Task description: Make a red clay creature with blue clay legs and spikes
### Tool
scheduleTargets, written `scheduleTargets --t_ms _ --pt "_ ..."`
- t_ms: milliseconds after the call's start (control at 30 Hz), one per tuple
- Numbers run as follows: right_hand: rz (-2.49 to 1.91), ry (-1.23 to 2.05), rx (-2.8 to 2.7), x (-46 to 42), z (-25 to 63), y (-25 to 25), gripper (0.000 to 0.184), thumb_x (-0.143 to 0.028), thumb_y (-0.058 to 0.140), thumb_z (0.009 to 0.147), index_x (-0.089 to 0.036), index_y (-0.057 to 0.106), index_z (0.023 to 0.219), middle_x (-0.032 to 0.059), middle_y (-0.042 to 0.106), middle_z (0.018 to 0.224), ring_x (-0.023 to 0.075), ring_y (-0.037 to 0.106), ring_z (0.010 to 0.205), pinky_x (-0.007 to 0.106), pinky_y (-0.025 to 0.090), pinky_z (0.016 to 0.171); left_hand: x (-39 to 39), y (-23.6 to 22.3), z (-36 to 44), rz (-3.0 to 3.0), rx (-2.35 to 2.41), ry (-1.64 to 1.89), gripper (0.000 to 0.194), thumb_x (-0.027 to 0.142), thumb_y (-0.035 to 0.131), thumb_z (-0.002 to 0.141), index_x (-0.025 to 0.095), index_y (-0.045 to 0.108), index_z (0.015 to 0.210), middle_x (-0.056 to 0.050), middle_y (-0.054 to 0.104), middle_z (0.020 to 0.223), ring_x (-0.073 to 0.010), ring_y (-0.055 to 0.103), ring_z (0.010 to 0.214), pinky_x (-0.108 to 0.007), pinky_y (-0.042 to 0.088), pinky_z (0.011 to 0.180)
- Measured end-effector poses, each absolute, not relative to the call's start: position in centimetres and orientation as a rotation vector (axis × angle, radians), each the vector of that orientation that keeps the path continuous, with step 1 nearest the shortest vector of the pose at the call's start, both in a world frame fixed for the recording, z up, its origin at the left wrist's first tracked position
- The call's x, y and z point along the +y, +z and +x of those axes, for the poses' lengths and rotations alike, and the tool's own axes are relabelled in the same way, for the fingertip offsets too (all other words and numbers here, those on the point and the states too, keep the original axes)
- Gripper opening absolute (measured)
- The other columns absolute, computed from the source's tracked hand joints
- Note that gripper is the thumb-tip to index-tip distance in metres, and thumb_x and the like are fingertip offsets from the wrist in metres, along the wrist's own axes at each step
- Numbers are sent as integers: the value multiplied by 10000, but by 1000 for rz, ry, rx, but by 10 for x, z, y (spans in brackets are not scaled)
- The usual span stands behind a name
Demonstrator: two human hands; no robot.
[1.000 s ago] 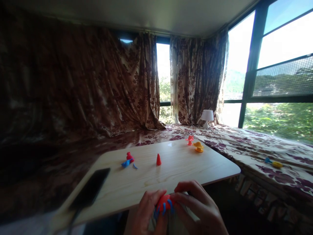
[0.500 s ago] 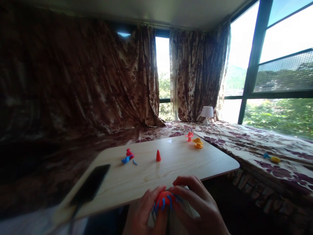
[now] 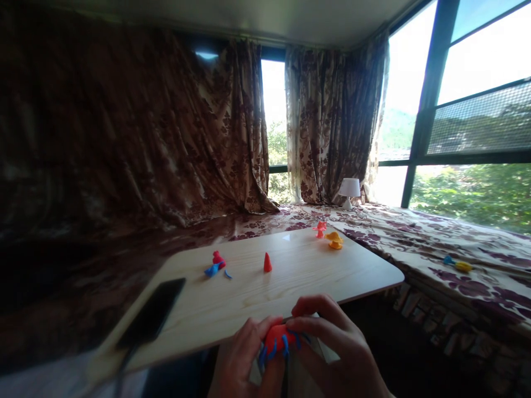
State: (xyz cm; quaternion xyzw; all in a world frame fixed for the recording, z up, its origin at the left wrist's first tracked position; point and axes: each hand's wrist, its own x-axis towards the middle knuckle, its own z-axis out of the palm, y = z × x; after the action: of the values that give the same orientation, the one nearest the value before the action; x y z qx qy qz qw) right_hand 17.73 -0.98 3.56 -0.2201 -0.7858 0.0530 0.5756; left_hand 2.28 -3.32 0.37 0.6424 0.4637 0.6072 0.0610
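A red lump of modelling clay with thin blue clay strips (image 3: 279, 335) across it sits between my two hands at the near edge of the table. My left hand (image 3: 249, 354) is closed on its left side, thumb below and fingers above. With thumb and fingertips my right hand (image 3: 338, 340) pinches at its right side, where blue strips stick out. A small red clay cone (image 3: 267, 262) stands upright on the table beyond my hands. Left of it lie blue clay (image 3: 213, 270), a dark pink clay piece (image 3: 218, 258) and a short blue strip (image 3: 228, 274).
On the pale wooden table (image 3: 244, 301), a black phone-like slab (image 3: 153, 312) with a cable lies left. A yellow clay figure (image 3: 334, 240) and a pink one (image 3: 319, 229) stand at the far right. Blue and yellow pieces (image 3: 462, 266) and a white lamp (image 3: 349, 190) rest on the flowered cover.
The red clay has turned slightly in my hands, and its blue strips sit at a different angle. My left hand keeps its hold. The view has shifted a little.
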Motion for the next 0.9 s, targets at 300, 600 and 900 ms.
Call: scheduleTargets --t_ms 300,600,900 --pt "-562 90 -1817 -6 177 36 164 -86 602 828 -214 653 917 42 595 873 152 603 785 245 525 685 -31 10 24 2003 1441 1802 196 305 634 791 271 695 975 7 718 877 -154 672 799 -210 527 715" --pt "-571 30 -1843 -9 176 36 180 -106 634 794 -198 611 946 54 604 916 174 602 833 267 534 714 -25 5 10 2298 1499 1740 264 236 601 807 228 653 1066 -38 715 950 -174 668 877 -241 538 770" --pt "-578 -89 -1854 -6 177 38 123 -88 598 806 -201 633 839 57 602 893 158 624 774 241 544 667 -18 -3 5 2467 1414 1801 285 306 562 848 207 628 1107 -55 704 903 -188 649 844 -291 516 792"
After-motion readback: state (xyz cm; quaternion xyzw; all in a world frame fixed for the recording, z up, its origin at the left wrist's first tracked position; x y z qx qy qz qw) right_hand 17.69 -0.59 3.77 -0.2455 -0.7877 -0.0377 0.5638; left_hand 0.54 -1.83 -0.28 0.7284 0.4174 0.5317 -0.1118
